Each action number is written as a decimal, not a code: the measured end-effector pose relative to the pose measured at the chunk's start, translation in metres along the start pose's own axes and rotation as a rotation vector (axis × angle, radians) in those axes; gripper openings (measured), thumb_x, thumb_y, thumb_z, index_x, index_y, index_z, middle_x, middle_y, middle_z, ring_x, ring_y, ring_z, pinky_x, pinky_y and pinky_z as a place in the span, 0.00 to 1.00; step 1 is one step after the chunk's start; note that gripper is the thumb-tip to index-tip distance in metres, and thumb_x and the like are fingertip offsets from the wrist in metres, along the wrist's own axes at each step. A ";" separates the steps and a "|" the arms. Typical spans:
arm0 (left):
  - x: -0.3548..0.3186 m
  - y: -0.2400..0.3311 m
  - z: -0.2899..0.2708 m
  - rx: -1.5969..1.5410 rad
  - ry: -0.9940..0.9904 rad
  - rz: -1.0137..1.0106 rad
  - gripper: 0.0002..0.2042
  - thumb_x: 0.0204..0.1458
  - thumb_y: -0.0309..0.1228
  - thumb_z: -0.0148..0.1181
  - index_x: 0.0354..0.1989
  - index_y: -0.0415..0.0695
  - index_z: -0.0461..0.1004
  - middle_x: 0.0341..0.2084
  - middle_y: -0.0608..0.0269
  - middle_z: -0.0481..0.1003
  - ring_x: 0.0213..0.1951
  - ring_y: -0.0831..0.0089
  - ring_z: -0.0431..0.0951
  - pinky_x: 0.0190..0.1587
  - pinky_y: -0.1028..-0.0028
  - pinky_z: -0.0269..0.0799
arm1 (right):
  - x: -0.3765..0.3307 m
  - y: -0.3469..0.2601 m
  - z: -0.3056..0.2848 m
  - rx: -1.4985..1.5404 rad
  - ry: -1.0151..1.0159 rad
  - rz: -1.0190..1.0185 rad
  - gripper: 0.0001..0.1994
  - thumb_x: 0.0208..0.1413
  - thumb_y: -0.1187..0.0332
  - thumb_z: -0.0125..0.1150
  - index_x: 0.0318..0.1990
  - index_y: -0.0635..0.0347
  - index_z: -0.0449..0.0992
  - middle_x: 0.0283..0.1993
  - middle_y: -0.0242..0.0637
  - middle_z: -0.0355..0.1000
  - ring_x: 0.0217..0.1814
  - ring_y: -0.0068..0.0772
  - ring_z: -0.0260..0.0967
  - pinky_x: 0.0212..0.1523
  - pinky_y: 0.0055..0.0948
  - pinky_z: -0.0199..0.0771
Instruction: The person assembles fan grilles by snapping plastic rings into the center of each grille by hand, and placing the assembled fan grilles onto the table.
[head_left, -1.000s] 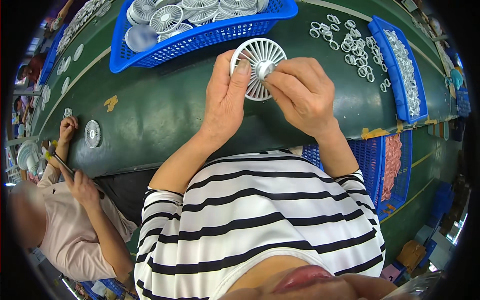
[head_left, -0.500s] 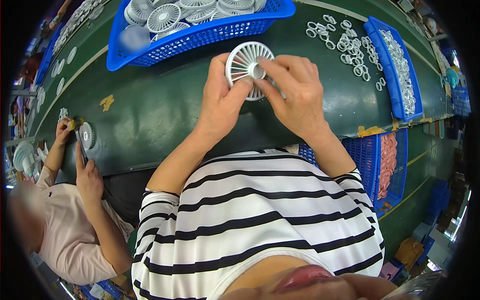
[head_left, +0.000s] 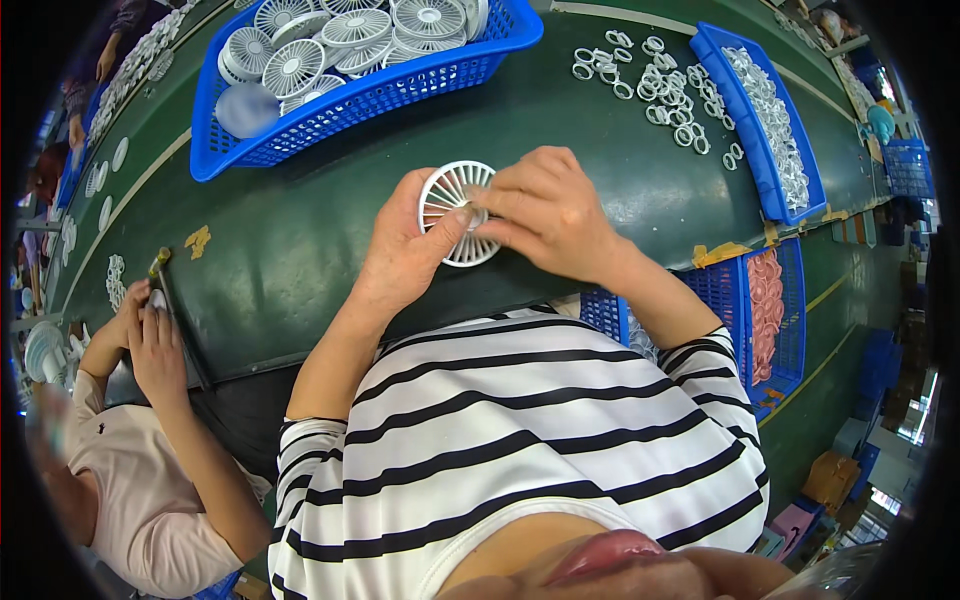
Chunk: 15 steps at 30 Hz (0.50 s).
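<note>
Seen from above: a dark green desk [head_left: 300,250], with a blue basket [head_left: 400,90] of white fan grilles at its far edge. Right of that basket, loose white rings [head_left: 660,85] scattered beside a narrow blue tray [head_left: 750,110]. Nearer than the basket, just above the desk, a round white fan grille [head_left: 455,205] pinched in the grip of the left hand [head_left: 405,255], likely steadied on edge while the right hand [head_left: 550,215], fingers closed at its hub, presses there.
</note>
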<state>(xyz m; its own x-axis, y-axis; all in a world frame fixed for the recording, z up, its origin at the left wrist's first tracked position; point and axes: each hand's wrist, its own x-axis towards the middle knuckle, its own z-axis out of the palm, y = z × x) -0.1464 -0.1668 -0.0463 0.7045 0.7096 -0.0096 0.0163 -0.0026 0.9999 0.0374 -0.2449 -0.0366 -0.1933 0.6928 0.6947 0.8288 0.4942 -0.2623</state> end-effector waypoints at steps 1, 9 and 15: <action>0.000 -0.004 -0.002 0.176 0.073 0.093 0.18 0.55 0.31 0.58 0.51 0.39 0.64 0.36 0.56 0.76 0.36 0.69 0.78 0.39 0.71 0.73 | 0.001 0.010 -0.001 0.031 -0.018 0.084 0.16 0.44 0.61 0.67 0.40 0.58 0.77 0.35 0.33 0.72 0.36 0.37 0.68 0.43 0.36 0.67; -0.024 -0.025 -0.067 1.289 0.529 0.040 0.26 0.51 0.27 0.56 0.60 0.46 0.59 0.52 0.44 0.68 0.56 0.49 0.65 0.56 0.51 0.58 | -0.025 0.149 -0.031 -0.790 -0.179 0.738 0.15 0.50 0.60 0.62 0.34 0.66 0.72 0.39 0.51 0.67 0.40 0.53 0.69 0.38 0.41 0.73; -0.027 -0.002 -0.068 1.141 0.731 0.424 0.17 0.50 0.23 0.57 0.50 0.40 0.69 0.50 0.47 0.70 0.53 0.52 0.69 0.55 0.58 0.63 | -0.007 0.115 -0.018 -0.380 -0.312 0.640 0.08 0.55 0.67 0.52 0.37 0.62 0.73 0.36 0.47 0.70 0.40 0.51 0.69 0.40 0.44 0.71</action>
<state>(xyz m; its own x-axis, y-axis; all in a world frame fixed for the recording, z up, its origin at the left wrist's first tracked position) -0.2137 -0.1375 -0.0471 0.2865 0.7093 0.6441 0.7019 -0.6130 0.3627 0.1430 -0.2020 -0.0595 0.2878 0.9235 0.2537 0.9396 -0.2210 -0.2615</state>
